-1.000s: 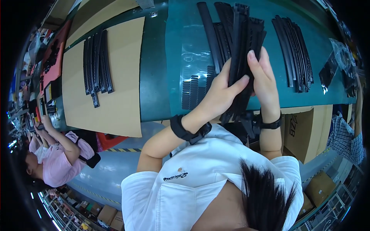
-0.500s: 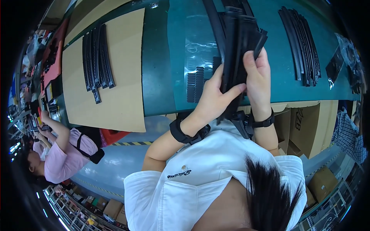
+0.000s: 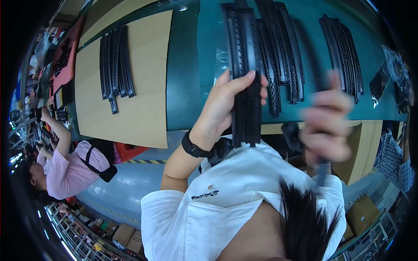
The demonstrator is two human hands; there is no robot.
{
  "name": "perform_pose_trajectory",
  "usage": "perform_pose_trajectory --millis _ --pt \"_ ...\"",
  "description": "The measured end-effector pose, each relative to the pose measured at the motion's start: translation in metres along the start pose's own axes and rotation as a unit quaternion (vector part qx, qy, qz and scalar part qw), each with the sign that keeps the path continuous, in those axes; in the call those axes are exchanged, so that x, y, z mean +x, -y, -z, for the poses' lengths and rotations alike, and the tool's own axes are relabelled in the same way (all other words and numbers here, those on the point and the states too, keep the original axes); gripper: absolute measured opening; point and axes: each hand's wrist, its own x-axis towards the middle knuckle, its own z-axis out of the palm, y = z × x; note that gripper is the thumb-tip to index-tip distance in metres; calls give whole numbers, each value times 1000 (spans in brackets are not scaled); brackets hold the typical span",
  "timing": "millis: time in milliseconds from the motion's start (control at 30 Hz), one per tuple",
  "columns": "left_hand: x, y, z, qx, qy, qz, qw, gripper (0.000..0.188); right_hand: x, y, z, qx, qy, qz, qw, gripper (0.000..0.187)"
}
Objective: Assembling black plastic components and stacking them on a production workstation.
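My left hand (image 3: 220, 102) is wrapped round a small bundle of long black plastic strips (image 3: 247, 117), held upright over the front edge of the green table. Some of these strips show slots along their length. To the right, my right hand (image 3: 328, 124) is smeared by motion, its fingers curled round one long black strip (image 3: 321, 174), also blurred. Between the hands, a loose group of black strips (image 3: 285, 65) lies on the table. Another row of black strips (image 3: 344, 58) is farther right.
At left, a cardboard sheet (image 3: 148, 87) carries several black strips (image 3: 116, 65). Clear plastic bags (image 3: 394, 69) lie at the table's right end. Below the edge stands an open cardboard box (image 3: 363, 148). A person in pink (image 3: 65, 169) works at far left.
My hands have moved apart, splitting the strips held together before. The left keeps a bundle; the right has swung right with one strip. A group of strips now lies spread on the table.
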Motion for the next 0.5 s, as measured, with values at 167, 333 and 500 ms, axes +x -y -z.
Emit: perform_pose_trajectory --millis 167,333,500 --pt "-2 -8 -16 -59 68 97 991 19 -24 8 -37 49 154 82 983 12" --pt "2 -8 -8 -37 105 128 986 21 -23 12 -34 116 242 28 963 24" --pt "1 -12 -11 23 83 88 992 24 -15 9 -20 -34 21 -158 987 50"
